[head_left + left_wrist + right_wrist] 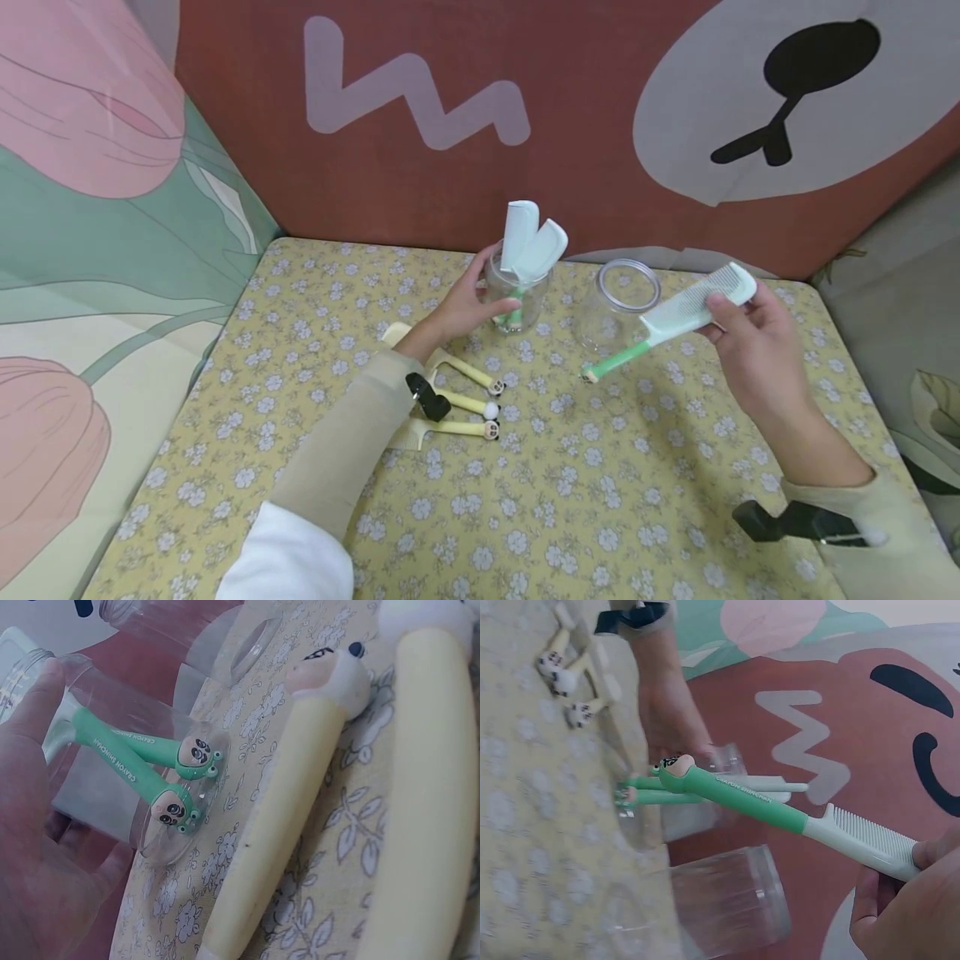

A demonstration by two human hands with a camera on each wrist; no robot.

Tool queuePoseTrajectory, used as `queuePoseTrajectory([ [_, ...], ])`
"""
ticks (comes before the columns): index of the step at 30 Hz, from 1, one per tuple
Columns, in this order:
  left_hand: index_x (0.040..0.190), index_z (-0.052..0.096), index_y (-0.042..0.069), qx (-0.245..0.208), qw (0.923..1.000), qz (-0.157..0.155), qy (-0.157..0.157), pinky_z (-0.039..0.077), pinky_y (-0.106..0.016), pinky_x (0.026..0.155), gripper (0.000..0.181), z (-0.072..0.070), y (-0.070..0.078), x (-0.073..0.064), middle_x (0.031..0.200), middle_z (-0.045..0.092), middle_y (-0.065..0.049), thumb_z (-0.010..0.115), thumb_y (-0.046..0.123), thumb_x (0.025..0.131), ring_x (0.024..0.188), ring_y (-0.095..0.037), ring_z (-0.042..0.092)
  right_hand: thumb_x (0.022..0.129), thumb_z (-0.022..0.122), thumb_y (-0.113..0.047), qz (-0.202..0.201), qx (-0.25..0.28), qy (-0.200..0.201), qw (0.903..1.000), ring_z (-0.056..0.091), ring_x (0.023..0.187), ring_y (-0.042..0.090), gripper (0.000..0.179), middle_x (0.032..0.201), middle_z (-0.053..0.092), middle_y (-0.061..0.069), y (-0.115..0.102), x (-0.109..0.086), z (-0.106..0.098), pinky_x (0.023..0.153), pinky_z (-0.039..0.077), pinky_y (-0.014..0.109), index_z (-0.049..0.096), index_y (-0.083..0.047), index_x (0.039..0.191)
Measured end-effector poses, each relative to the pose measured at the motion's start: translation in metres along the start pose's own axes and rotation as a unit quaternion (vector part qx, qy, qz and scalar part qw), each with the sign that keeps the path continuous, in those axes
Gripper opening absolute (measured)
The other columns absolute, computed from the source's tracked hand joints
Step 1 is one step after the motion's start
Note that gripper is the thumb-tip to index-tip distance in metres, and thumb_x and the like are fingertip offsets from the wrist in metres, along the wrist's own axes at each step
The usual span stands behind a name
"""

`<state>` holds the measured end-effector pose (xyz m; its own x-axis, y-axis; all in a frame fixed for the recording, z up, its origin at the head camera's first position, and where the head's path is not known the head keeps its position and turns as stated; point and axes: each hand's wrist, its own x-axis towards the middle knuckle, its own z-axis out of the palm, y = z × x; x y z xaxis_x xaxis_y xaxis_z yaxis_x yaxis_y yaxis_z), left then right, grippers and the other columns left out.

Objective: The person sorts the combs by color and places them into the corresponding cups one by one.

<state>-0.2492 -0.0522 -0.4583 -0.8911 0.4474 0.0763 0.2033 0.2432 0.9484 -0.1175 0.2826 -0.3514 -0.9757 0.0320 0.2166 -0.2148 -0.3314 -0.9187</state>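
Observation:
My left hand (468,304) holds a clear jar (534,312) at the back of the table, fingers and thumb curled round its side. Two pale combs (542,254) with green handles stand in that jar, toothed ends up; their cartoon-head tips (174,810) rest near its bottom. In my right hand (765,358) a third such comb (686,307) is pinched by its toothed end, its green handle slanting down to the left. That handle's tip is in the air, in front of a second clear jar (596,321), which stands to the right of the first.
Several yellow-handled combs (468,427) lie on the table left of centre, partly hidden under my left forearm. The flowered tablecloth (525,500) covers the table. A printed reddish-brown backdrop (420,183) rises behind its back edge.

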Motion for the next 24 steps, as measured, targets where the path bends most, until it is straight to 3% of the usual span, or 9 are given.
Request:
queuePoseTrajectory([
  [6, 0.162, 0.016, 0.034, -0.001, 1.0000, 0.000, -0.001, 0.033, -0.044, 0.117, 0.093, -0.001, 0.002, -0.001, 0.162, 0.032, 0.004, 0.078, 0.027, 0.093, 0.147, -0.016, 0.032, 0.101, 0.059, -0.002, -0.004, -0.034, 0.019, 0.9992, 0.054, 0.125, 0.024, 0.038, 0.133, 0.053, 0.014, -0.022, 0.023, 0.014, 0.089, 0.056, 0.025, 0.052, 0.001, 0.139],
  [13, 0.163, 0.016, 0.033, -0.006, 1.0000, -0.001, -0.003, 0.034, -0.043, 0.117, 0.094, -0.001, 0.002, -0.001, 0.162, 0.032, 0.004, 0.078, 0.026, 0.093, 0.147, -0.014, 0.032, 0.101, 0.062, -0.006, -0.014, -0.064, 0.015, 0.9977, 0.047, 0.136, 0.031, 0.044, 0.139, 0.050, 0.015, -0.046, 0.048, 0.038, 0.092, 0.054, 0.023, 0.051, -0.001, 0.143],
  [24, 0.163, 0.016, 0.031, -0.005, 1.0000, 0.000, 0.000, 0.038, -0.045, 0.113, 0.094, -0.002, 0.000, -0.001, 0.159, 0.035, 0.001, 0.078, 0.024, 0.093, 0.142, -0.020, 0.038, 0.099, 0.063, -0.001, -0.035, -0.039, 0.011, 0.9986, 0.053, 0.127, 0.031, 0.039, 0.134, 0.053, 0.018, -0.058, 0.084, 0.073, 0.089, 0.057, 0.026, 0.055, -0.001, 0.137],
])
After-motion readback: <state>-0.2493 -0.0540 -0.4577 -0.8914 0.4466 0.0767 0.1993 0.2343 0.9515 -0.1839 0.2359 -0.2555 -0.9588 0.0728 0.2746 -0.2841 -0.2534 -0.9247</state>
